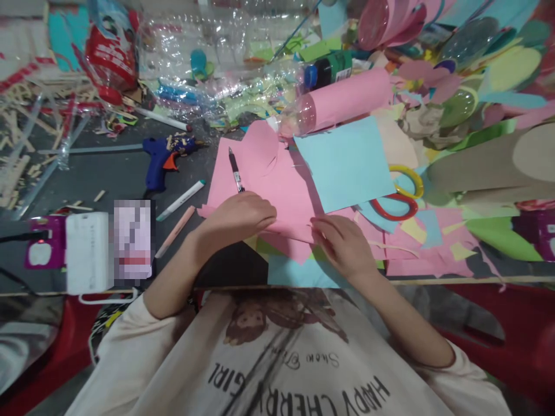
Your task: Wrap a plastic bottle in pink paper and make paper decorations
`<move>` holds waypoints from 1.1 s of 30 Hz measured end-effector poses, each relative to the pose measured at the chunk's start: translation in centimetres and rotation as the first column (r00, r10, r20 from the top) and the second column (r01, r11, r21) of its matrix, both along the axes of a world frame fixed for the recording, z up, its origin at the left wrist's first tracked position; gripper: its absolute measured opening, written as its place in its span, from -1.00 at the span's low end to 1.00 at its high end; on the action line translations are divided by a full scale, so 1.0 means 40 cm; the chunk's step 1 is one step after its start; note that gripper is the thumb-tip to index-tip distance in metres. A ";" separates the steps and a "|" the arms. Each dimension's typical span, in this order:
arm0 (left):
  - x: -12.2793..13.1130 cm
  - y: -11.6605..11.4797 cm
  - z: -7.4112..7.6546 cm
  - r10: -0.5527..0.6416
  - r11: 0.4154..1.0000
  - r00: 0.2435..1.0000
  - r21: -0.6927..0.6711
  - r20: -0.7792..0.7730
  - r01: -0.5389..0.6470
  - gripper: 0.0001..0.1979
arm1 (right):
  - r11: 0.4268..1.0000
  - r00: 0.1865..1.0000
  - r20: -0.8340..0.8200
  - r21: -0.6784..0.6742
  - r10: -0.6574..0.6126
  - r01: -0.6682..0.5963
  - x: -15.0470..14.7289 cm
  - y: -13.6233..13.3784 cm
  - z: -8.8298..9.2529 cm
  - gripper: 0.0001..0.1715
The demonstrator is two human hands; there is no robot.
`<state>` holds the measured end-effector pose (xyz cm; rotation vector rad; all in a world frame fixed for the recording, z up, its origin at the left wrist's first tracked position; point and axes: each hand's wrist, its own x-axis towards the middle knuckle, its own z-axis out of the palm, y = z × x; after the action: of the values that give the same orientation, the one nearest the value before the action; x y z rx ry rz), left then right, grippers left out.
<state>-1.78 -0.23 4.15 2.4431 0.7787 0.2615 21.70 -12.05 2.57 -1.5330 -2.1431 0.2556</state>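
Note:
A sheet of pink paper [277, 185] lies before me, its near edge turned up into a narrow fold. My left hand [245, 214] presses on the left part of that fold with its fingers held together. At the fold's right end, my right hand [342, 240] pinches the paper between thumb and fingers. A black pen [235, 169] rests on the sheet just beyond my left hand. To the right, a light blue paper square [347, 164] overlaps the pink sheet. Scissors with red and yellow handles [396, 205] lie partly under paper beside it.
Left of the sheet are a blue glue gun [162, 159], a white marker [182, 199], a peach marker [176, 231] and a white power bank [87, 251]. A pink-wrapped bottle [351, 101] lies behind. Paper scraps [451, 237] cover the right side; the table edge [459, 280] is close.

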 end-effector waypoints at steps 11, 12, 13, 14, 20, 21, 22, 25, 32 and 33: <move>0.021 0.033 -0.004 -0.034 0.999 0.993 0.037 -0.115 0.038 -0.69 | 0.935 0.934 0.047 -0.057 0.354 -0.351 -0.064 -0.009 -0.047 -0.62; 0.019 0.032 -0.003 -0.019 0.999 0.995 0.036 -0.094 0.022 -0.70 | 0.933 0.935 0.029 -0.072 0.354 -0.352 -0.061 -0.002 -0.047 -0.62; 0.015 0.029 0.001 0.002 0.999 0.998 0.034 -0.065 0.000 -0.70 | 0.930 0.934 0.008 -0.092 0.358 -0.356 -0.059 0.006 -0.045 -0.62; 0.010 0.026 0.006 0.026 0.999 0.999 0.036 -0.024 -0.025 -0.70 | 0.925 0.932 -0.015 -0.117 0.362 -0.361 -0.055 0.012 -0.041 -0.63; -0.057 -0.022 0.062 0.181 0.959 0.952 0.171 0.246 -0.227 -0.79 | 0.817 0.944 -0.203 -0.475 0.260 -0.328 -0.027 0.055 0.015 -0.60; -0.070 -0.037 0.069 0.186 0.945 0.942 0.212 0.278 -0.249 -0.78 | 0.796 0.936 -0.254 -0.500 0.242 -0.342 -0.022 0.065 0.026 -0.59; -0.080 -0.054 0.074 0.196 0.930 0.931 0.243 0.308 -0.276 -0.76 | 0.792 0.924 -0.308 -0.495 0.226 -0.358 -0.018 0.076 0.038 -0.57; -0.087 -0.117 0.068 0.274 0.881 0.870 0.255 0.409 -0.398 -0.76 | 0.795 0.907 -0.393 -0.496 0.153 -0.349 -0.011 0.112 0.070 -0.57; 0.000 -0.234 -0.028 0.733 0.560 0.627 -0.758 0.264 -0.335 -0.69 | 0.822 0.962 -0.257 -0.525 0.095 -0.221 0.013 0.158 0.104 -0.58; 0.009 -0.239 -0.038 0.788 0.459 0.571 -0.837 0.228 -0.298 -0.67 | 0.838 0.966 -0.244 -0.506 0.090 -0.206 0.017 0.158 0.103 -0.57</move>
<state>-1.44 -9.77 2.62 1.1075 1.1261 0.7837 22.37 -5.75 6.71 -1.5220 -2.1195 1.0963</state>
